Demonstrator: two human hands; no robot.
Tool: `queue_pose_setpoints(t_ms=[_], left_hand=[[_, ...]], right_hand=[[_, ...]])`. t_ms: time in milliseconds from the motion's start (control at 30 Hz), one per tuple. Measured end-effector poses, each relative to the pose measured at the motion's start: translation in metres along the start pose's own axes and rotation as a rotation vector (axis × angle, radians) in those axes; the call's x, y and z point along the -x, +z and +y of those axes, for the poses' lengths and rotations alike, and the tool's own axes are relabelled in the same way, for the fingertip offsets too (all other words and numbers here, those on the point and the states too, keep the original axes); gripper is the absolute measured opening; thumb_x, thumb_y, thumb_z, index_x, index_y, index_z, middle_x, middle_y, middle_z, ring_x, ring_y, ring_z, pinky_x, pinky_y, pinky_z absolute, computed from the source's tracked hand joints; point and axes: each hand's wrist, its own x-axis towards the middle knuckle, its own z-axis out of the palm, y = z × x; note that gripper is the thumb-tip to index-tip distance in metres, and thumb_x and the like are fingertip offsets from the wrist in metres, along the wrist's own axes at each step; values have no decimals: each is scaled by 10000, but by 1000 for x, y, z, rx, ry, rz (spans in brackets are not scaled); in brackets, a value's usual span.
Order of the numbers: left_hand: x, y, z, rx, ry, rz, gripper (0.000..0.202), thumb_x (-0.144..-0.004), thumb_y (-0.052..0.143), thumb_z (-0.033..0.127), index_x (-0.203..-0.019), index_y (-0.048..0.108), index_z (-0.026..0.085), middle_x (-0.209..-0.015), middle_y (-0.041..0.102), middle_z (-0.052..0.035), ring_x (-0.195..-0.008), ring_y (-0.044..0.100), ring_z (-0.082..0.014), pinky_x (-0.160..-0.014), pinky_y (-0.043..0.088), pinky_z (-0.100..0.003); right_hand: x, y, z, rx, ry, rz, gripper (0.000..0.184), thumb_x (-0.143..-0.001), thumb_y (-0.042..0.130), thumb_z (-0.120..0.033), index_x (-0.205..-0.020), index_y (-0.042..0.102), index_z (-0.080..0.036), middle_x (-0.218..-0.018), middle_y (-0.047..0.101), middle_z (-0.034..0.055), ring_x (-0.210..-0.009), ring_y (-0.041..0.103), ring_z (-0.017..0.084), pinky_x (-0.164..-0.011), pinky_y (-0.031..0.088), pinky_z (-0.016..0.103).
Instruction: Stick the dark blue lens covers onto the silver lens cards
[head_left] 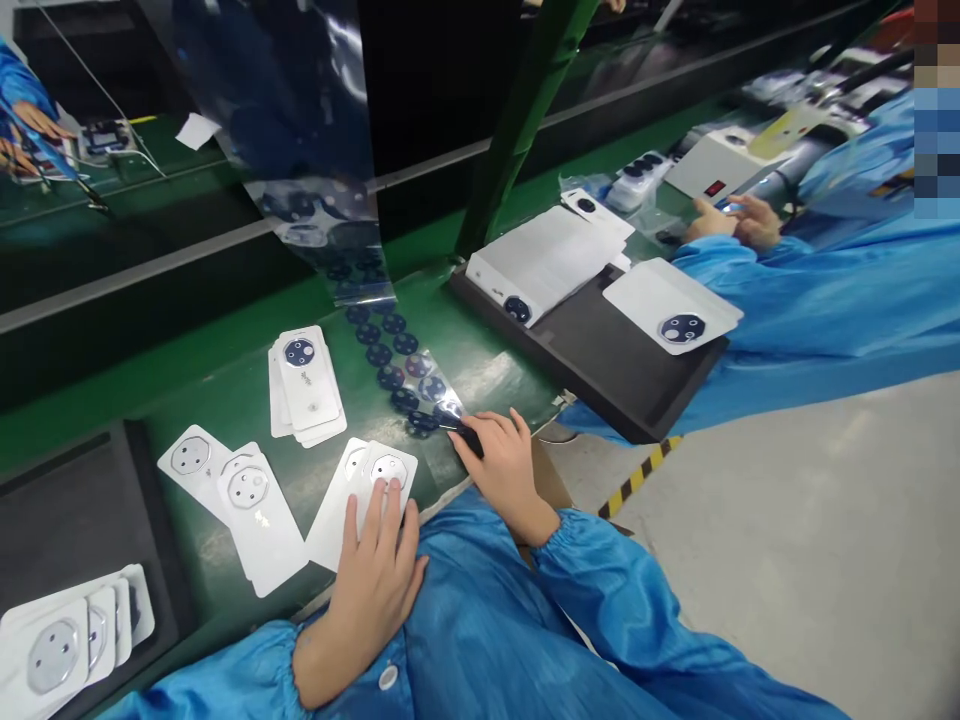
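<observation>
My left hand (375,570) lies with fingers stretched out over white phone back panels (330,530), its fingertips near the round camera cutout of the top one. My right hand (501,465) pinches a slim dark tool (471,440) between thumb and forefinger, the other fingers raised. The tool's pale tip meets the near end of a clear film strip (442,385) that carries rows of dark round camera-lens stickers (379,354). To the left lie more white panels (270,540) with light camera rings. Behind them, a small stack of panels (319,390) has a dark camera disc on top.
A dark foam tray (142,500) with overlapping panels stands at the left. Another tray (600,365) at the right holds panel stacks and juts past the green bench's edge. A green post (517,130) rises behind. A co-worker's hands (731,222) work at the far right.
</observation>
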Motion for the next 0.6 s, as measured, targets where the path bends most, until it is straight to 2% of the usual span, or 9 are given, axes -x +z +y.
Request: queue_pose_setpoints(t_ms=[67, 167, 267, 367, 500, 600], left_hand=[[-13, -1, 2, 5, 44, -36, 592, -993, 554, 468, -1448, 498, 92, -1605, 260, -234, -1498, 225, -417, -1230, 35, -611], [-33, -1, 2, 13, 82, -71, 663, -1001, 543, 510, -1524, 411, 124, -1633, 186, -222, -1512, 167, -425, -1209, 92, -641], [-51, -1, 3, 22, 95, -115, 745, -996, 547, 548, -1576, 323, 136, -1653, 113, -204, -1525, 105, -419, -1193, 176, -648], [-59, 1, 5, 41, 80, -146, 815, -981, 566, 572, -1594, 276, 119, -1655, 90, -205, -1525, 85, -428, -1183, 223, -653], [-59, 6, 10, 99, 54, -159, 735, -989, 561, 560, -1543, 386, 111, -1639, 145, -233, -1497, 164, -467, -1169, 223, -688], [-58, 12, 12, 182, 37, -163, 674, -986, 596, 516, -1499, 446, 106, -1610, 221, -257, -1461, 246, -485, -1153, 218, -717]], right_hand=[[1, 0, -3, -37, 19, 16, 206, -1039, 539, -378, -1066, 670, -220, -1012, 731, 81, -1025, 653, 291, -1121, 307, 546], [3, -2, -8, -114, 49, 6, 234, -1030, 545, -423, -978, 657, -224, -981, 725, 68, -969, 664, 279, -1079, 342, 534], [4, -9, -11, -197, 60, -57, 254, -1013, 562, -438, -932, 662, -220, -972, 725, 60, -969, 668, 282, -1072, 339, 544], [1, -20, -11, -274, 62, -144, 226, -1005, 566, -405, -978, 697, -224, -1010, 732, 56, -984, 670, 290, -1066, 339, 560], [-8, -35, -8, -375, 74, -217, 186, -1006, 566, -324, -1000, 735, -246, -1040, 742, 29, -980, 682, 269, -1016, 408, 506], [-17, -47, -4, -451, 102, -183, 213, -1023, 543, -307, -1011, 746, -241, -1065, 728, 37, -1008, 675, 235, -932, 491, 403]])
